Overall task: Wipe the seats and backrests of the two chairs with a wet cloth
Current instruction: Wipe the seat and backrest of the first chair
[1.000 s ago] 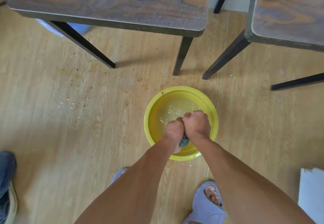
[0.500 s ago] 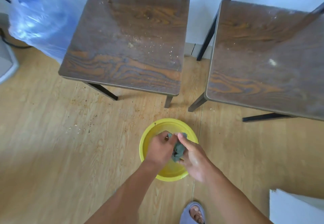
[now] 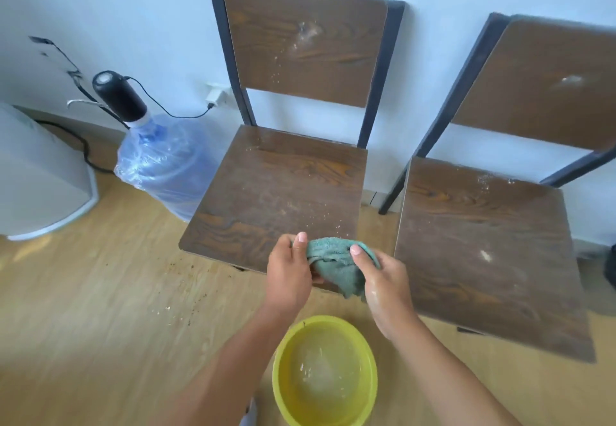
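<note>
Two brown wooden chairs with dark metal frames stand side by side against the wall. The left chair's seat (image 3: 276, 189) and backrest (image 3: 303, 42) carry pale crumbs and dust. The right chair's seat (image 3: 483, 245) and backrest (image 3: 546, 82) show whitish smears. A wet teal cloth (image 3: 336, 262) hangs over the front edge of the left seat, held between both hands. My left hand (image 3: 288, 272) grips its left end, my right hand (image 3: 383, 282) its right end.
A yellow basin (image 3: 283, 392) of water sits on the wooden floor just below my hands. A blue water jug (image 3: 166, 165) with a black pump stands left of the chairs, beside a grey appliance (image 3: 36, 175). Crumbs litter the floor.
Both hands have lifted the cloth out of the basin, from a tight wringing grip up to the front edge of the left seat. My view has tilted up to take in the backrests.
</note>
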